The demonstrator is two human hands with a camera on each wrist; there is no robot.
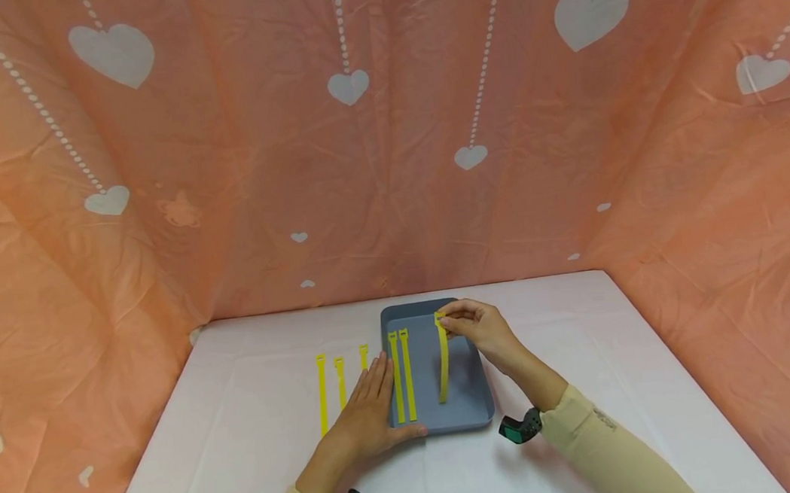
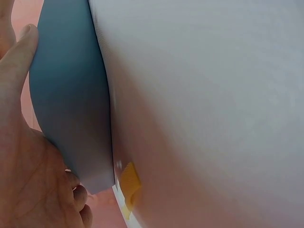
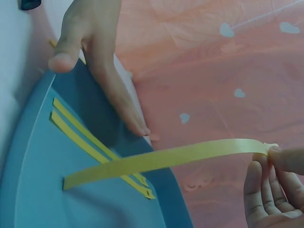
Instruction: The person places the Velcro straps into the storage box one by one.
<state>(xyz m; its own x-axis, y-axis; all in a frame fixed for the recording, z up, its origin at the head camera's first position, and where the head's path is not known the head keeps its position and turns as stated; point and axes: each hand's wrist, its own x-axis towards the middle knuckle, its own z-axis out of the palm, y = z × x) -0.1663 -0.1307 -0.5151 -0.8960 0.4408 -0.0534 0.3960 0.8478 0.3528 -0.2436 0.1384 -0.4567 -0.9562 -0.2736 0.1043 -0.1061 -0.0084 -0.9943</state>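
My right hand (image 1: pixel 478 328) pinches a yellow cable tie (image 1: pixel 444 364), a flat strap with a slotted head, by its head end. The strap hangs over the right part of a blue-grey tray (image 1: pixel 483 392), its lower end close over the floor in the right wrist view. Two more yellow straps (image 1: pixel 409 381) lie side by side along the tray's left side. With straight fingers, my left hand (image 1: pixel 363 422) rests along the tray's left wall. Its thumb (image 2: pixel 27 45) reaches over the near rim.
Left of the tray, several yellow straps (image 1: pixel 322 390) lie on the white-covered table (image 1: pixel 242 407), partly hidden by my left hand. A peach curtain with hearts (image 1: pixel 392 201) surrounds the table at the back and both sides. Dark wrist cameras (image 1: pixel 520 427) sit at both wrists.
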